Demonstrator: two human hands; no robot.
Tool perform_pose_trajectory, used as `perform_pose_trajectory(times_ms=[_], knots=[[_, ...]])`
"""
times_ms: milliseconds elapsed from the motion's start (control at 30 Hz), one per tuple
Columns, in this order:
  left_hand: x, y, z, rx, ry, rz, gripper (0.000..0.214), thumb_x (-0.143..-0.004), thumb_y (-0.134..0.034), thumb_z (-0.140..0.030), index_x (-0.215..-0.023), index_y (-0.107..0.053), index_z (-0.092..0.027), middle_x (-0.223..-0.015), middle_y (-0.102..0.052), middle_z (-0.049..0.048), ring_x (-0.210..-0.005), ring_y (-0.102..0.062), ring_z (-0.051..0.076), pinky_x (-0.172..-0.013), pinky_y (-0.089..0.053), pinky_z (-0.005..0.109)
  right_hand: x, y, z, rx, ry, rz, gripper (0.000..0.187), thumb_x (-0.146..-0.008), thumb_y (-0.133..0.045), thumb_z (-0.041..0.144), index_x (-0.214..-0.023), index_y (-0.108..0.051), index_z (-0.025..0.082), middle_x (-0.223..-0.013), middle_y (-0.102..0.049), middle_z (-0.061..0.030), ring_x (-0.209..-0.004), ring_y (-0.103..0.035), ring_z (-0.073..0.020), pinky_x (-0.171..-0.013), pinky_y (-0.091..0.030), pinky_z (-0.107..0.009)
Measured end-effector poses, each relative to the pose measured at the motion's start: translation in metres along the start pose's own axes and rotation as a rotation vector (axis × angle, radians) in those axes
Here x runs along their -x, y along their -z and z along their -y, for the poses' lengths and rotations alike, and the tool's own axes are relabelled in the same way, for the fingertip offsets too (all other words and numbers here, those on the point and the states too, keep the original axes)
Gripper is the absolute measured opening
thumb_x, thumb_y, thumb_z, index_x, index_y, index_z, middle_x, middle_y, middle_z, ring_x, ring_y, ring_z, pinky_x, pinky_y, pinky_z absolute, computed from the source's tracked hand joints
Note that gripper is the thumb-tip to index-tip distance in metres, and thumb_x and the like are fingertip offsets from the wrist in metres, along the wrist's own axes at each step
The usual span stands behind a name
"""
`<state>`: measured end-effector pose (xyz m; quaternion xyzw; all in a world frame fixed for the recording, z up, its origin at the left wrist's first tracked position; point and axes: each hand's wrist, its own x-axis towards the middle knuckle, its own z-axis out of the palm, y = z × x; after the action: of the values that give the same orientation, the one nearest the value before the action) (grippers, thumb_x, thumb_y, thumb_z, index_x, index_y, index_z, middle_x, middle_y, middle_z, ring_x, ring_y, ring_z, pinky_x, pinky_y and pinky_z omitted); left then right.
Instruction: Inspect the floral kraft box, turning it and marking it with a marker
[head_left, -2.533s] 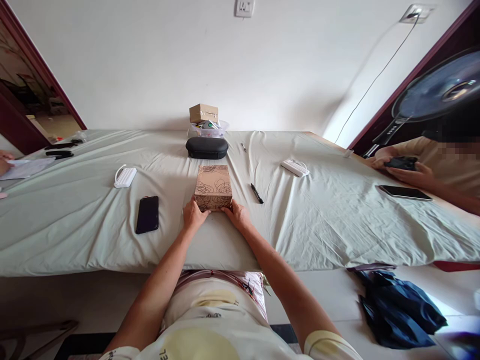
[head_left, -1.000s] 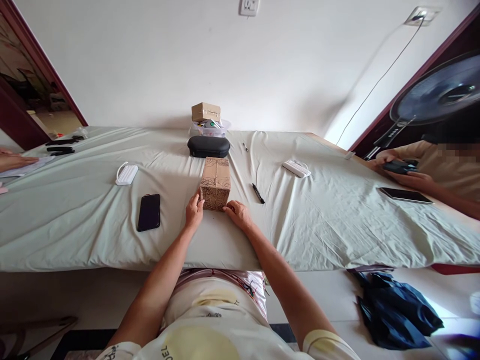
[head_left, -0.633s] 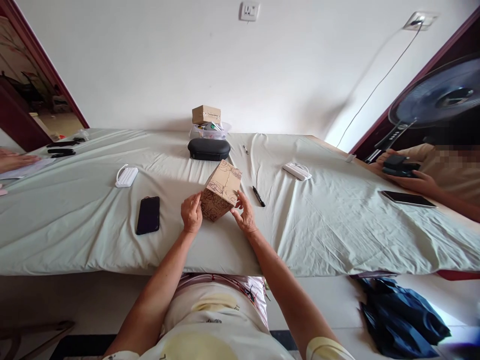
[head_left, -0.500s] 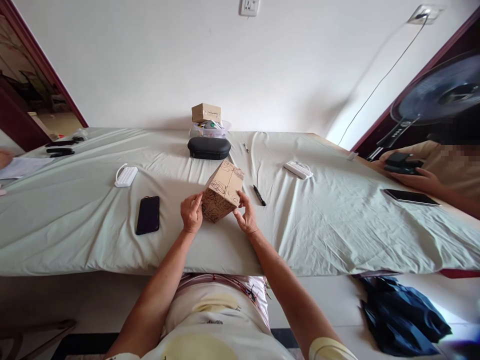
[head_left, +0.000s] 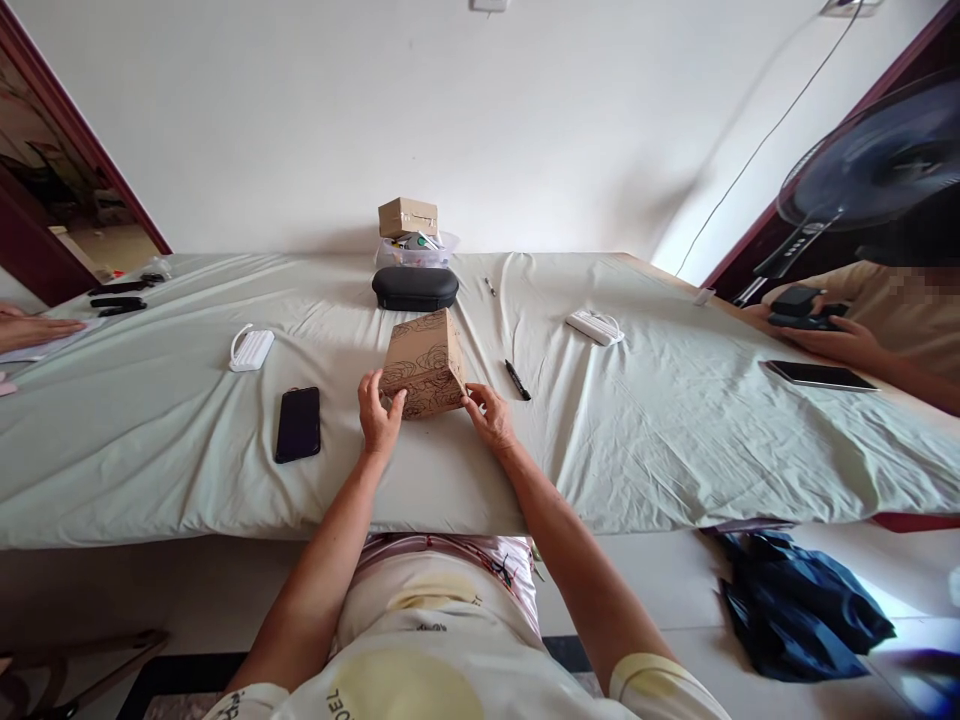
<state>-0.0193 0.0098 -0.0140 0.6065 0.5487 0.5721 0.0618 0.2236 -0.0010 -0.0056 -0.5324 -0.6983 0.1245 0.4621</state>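
Note:
A brown cardboard box [head_left: 421, 362] with black line drawings stands tilted on the cloth-covered table [head_left: 187, 450], close to its near edge. My left hand [head_left: 378, 417] grips the box's lower left corner with curled fingers. My right hand [head_left: 490, 413] holds its lower right corner. A black marker pen [head_left: 517, 380] lies just right of the box, and a black phone [head_left: 297, 424] lies to its left.
Behind the box sit a black case [head_left: 415, 288], a clear tub [head_left: 412, 253] and a small carton [head_left: 407, 216]. White packets [head_left: 251, 350] [head_left: 595, 326] lie on either side. Another person at the right holds a dark device [head_left: 798, 306] beside a phone [head_left: 817, 375]. A fan [head_left: 874, 165] stands behind.
The box was lying flat, then my hands lifted and turned it in the air. It now rests tilted on the cloth, with both hands at its lower corners.

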Motion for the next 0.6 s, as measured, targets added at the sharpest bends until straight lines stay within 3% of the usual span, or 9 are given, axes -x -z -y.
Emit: perform_pose_trajectory(times_ms=[100, 167, 367, 467, 600], knots=[[0.001, -0.002, 0.003, 0.059, 0.074, 0.116, 0.060, -0.101, -0.055, -0.042, -0.154, -0.041, -0.020, -0.144, -0.063, 0.0157, -0.124, -0.067, 0.023, -0.103, -0.056, 0.035, -0.001, 0.001, -0.004, 0.021, 0.023, 0.012, 0.038, -0.096, -0.055, 0.055, -0.099, -0.070, 0.020, -0.089, -0.069, -0.0064, -0.078, -0.065, -0.0186, -0.082, -0.055, -0.033], [0.002, -0.003, 0.003, 0.068, 0.047, 0.170, 0.057, -0.101, -0.055, -0.039, -0.154, -0.043, -0.022, -0.145, -0.064, 0.0134, -0.129, -0.065, 0.023, -0.108, -0.054, 0.035, -0.001, 0.002, -0.006, 0.020, 0.023, 0.015, 0.038, -0.096, -0.056, 0.055, -0.094, -0.069, 0.020, -0.090, -0.068, -0.0068, -0.080, -0.064, -0.0188, -0.081, -0.055, -0.033], [0.007, -0.010, 0.004, 0.122, -0.084, 0.193, 0.051, -0.103, -0.051, -0.038, -0.151, -0.050, -0.023, -0.148, -0.063, 0.0121, -0.133, -0.063, 0.023, -0.109, -0.054, 0.037, 0.000, 0.003, -0.007, -0.061, 0.099, -0.117, 0.061, -0.094, -0.062, 0.058, -0.144, -0.054, 0.025, -0.116, -0.065, -0.0099, -0.085, -0.063, -0.0193, -0.075, -0.057, -0.035], [0.007, -0.011, 0.006, 0.170, -0.130, 0.173, 0.052, -0.103, -0.051, -0.041, -0.152, -0.051, -0.024, -0.150, -0.062, 0.0124, -0.135, -0.062, 0.024, -0.108, -0.054, 0.037, 0.001, 0.001, -0.006, -0.068, 0.174, -0.154, 0.052, -0.098, -0.055, 0.060, -0.138, -0.061, 0.027, -0.115, -0.063, -0.0098, -0.080, -0.061, -0.0174, -0.071, -0.058, -0.034], [0.007, -0.011, 0.006, 0.192, -0.111, 0.157, 0.051, -0.102, -0.053, -0.045, -0.148, -0.054, -0.022, -0.144, -0.066, 0.0143, -0.127, -0.066, 0.025, -0.098, -0.059, 0.036, 0.001, 0.000, -0.003, -0.062, 0.173, -0.178, 0.049, -0.103, -0.048, 0.060, -0.132, -0.066, 0.026, -0.112, -0.064, -0.0101, -0.076, -0.061, -0.0165, -0.072, -0.060, -0.035]])
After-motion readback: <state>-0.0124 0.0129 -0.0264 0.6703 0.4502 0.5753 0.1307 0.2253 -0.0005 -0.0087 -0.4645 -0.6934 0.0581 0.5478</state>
